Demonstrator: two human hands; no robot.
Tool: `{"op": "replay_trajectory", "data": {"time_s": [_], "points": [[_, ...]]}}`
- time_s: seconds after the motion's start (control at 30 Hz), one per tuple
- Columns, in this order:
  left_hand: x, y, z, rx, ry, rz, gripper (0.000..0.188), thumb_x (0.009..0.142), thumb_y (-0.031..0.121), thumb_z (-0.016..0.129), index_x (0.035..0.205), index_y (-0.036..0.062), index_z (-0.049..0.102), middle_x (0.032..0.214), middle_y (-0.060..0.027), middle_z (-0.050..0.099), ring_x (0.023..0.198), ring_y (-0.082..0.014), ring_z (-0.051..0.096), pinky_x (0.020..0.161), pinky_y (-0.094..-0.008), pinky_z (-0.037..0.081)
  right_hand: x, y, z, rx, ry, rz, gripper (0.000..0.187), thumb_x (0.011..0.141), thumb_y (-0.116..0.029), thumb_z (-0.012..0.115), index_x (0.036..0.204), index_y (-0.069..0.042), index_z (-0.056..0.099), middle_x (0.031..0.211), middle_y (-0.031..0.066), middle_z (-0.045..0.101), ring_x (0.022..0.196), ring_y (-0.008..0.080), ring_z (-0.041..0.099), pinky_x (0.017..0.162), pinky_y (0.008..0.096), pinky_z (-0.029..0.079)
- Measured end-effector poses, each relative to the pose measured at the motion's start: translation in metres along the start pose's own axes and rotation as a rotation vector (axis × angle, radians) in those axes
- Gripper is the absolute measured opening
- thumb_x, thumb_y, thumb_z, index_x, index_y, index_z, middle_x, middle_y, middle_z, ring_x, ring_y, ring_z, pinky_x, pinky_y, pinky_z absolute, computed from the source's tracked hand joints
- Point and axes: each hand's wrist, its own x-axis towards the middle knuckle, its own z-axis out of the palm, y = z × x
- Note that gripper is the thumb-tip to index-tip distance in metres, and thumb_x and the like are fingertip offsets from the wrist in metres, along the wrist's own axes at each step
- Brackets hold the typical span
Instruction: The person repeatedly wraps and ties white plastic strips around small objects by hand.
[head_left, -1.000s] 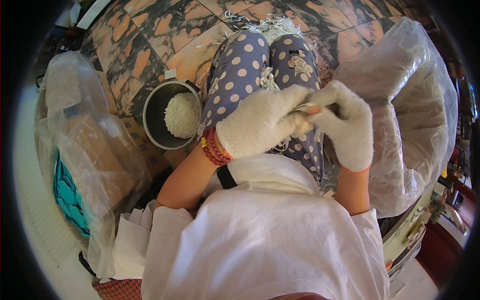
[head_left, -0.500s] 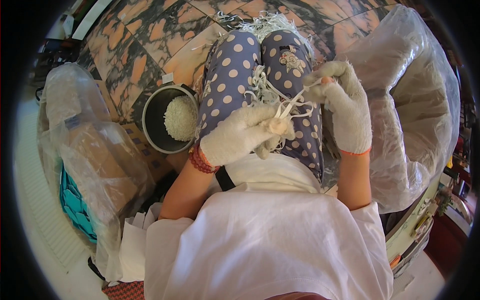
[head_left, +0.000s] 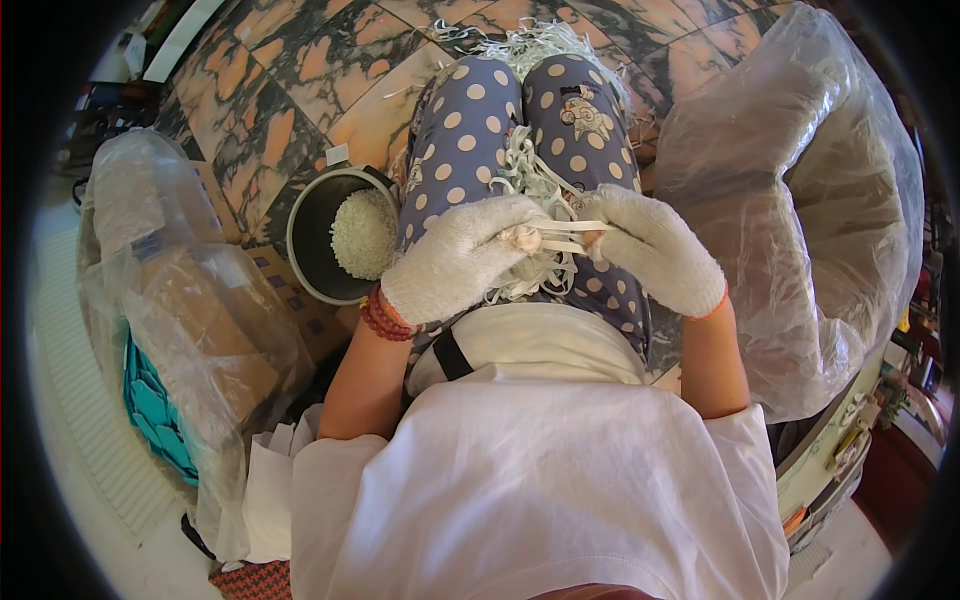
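Both of my hands wear white knit gloves. Over my lap, my left hand [head_left: 455,258] pinches one end of some narrow white strips [head_left: 562,237], its thumb and fingers pressed together. My right hand [head_left: 660,252] grips the other end, a bare fingertip showing through the glove. Between the two hands the strips run nearly straight, side by side. Beneath them a tangle of loose white strips [head_left: 527,165] lies between my thighs, on polka-dot trousers [head_left: 460,125]. What sits inside the folded fingers is partly hidden.
Left of my legs stands a dark round pot [head_left: 305,262] holding small white pellets [head_left: 362,235]. Clear plastic covers cardboard [head_left: 205,320] and teal pieces [head_left: 160,420] farther left. A large clear plastic bag [head_left: 750,200] stands at right. More strips [head_left: 560,45] lie beyond my knees on the tiled floor [head_left: 350,60].
My right hand has come down and left, nearer to my left hand. My left hand has turned and shifted slightly left. The strips now run level between them instead of slanting upward.
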Motion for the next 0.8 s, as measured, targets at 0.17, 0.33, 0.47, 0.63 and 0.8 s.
{"op": "replay_trajectory", "data": {"time_s": [0.17, 0.33, 0.47, 0.63, 0.8], "points": [[0.006, -0.001, 0.015, -0.051, -0.085, -0.040, 0.023, 0.107, 0.016, 0.057, 0.117, -0.0032, 0.066, 0.099, -0.0023, 0.067, 0.089, -0.0101, 0.060, 0.084, -0.0258, 0.051, 0.005, -0.004, 0.024, 0.570, 0.263, 0.024, 0.024, 0.107, -0.026, 0.057, 0.102, -0.004, 0.066, 0.088, 0.0013, 0.063, 0.081, 0.0160, 0.057, 0.078, 0.0310, 0.049], [0.002, -0.002, 0.036, -0.173, -0.132, 0.005, 0.025, 0.109, 0.021, 0.054, 0.101, 0.0001, 0.065, 0.087, -0.0018, 0.064, 0.076, -0.0109, 0.059, 0.074, -0.0278, 0.052, 0.005, -0.007, 0.028, 1.393, 0.221, -0.096, 0.035, 0.112, -0.032, 0.048, 0.083, -0.014, 0.054, 0.065, -0.0058, 0.038, 0.061, 0.0110, 0.040, 0.069, 0.0297, 0.044], [-0.009, -0.003, 0.033, -0.101, -0.195, 0.080, 0.016, 0.104, 0.012, 0.055, 0.093, 0.0020, 0.061, 0.080, -0.0025, 0.059, 0.074, -0.0116, 0.055, 0.072, -0.0280, 0.049, -0.010, -0.003, -0.021, 1.462, 0.312, -0.167, 0.033, 0.113, -0.027, 0.041, 0.086, -0.011, 0.052, 0.065, -0.0063, 0.033, 0.054, 0.0091, 0.029, 0.048, 0.0274, 0.027], [-0.023, 0.000, 0.029, -0.192, -0.248, 0.007, 0.014, 0.103, 0.011, 0.055, 0.091, 0.0037, 0.059, 0.075, -0.0025, 0.053, 0.071, -0.0145, 0.051, 0.072, -0.0284, 0.046, -0.022, -0.008, -0.068, 1.292, 0.357, -0.338, 0.028, 0.113, -0.022, 0.042, 0.091, -0.009, 0.052, 0.066, -0.0052, 0.032, 0.053, 0.0088, 0.027, 0.047, 0.0279, 0.026], [-0.028, -0.001, 0.027, -0.151, -0.319, 0.024, 0.016, 0.103, 0.013, 0.055, 0.090, 0.0041, 0.059, 0.073, -0.0041, 0.052, 0.071, -0.0141, 0.049, 0.071, -0.0291, 0.044, -0.043, -0.002, -0.121, 1.213, 0.589, -0.323, 0.032, 0.113, -0.023, 0.040, 0.088, -0.007, 0.053, 0.064, -0.0054, 0.030, 0.052, 0.0097, 0.026, 0.045, 0.0267, 0.024]]}}
